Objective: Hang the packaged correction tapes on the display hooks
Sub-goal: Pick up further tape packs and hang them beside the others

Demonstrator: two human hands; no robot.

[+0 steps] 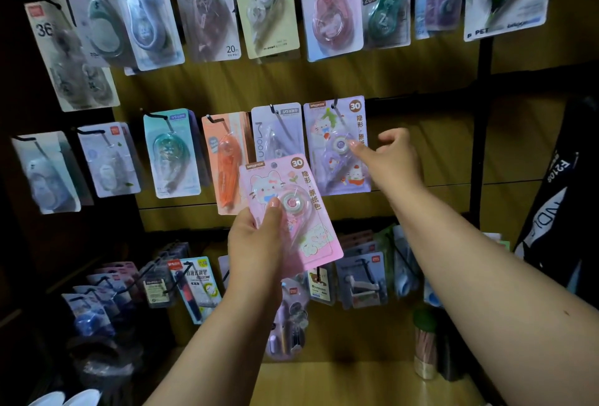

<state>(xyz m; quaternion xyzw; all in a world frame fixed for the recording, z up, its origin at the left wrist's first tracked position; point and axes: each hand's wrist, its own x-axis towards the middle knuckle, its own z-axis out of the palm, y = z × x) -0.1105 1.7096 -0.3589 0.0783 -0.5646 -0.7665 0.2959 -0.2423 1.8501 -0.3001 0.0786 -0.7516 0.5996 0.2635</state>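
My left hand [256, 240] grips a pink correction tape pack [293, 211] with a cat drawing, held tilted in front of the middle row. My right hand [392, 154] reaches to a purple correction tape pack [337, 146] that hangs on a black hook [335, 104]; its fingertips touch the pack's blister and nothing is held in it. A pale "Moon" pack [275, 130] hangs just left, partly hidden by the pink pack.
Three rows of packs hang on black hooks against a wooden board. An orange pack [227, 162] and a teal pack [171, 152] hang left of my left hand. A wooden shelf [340, 379] lies below, with a green-capped tube [425, 340] at right.
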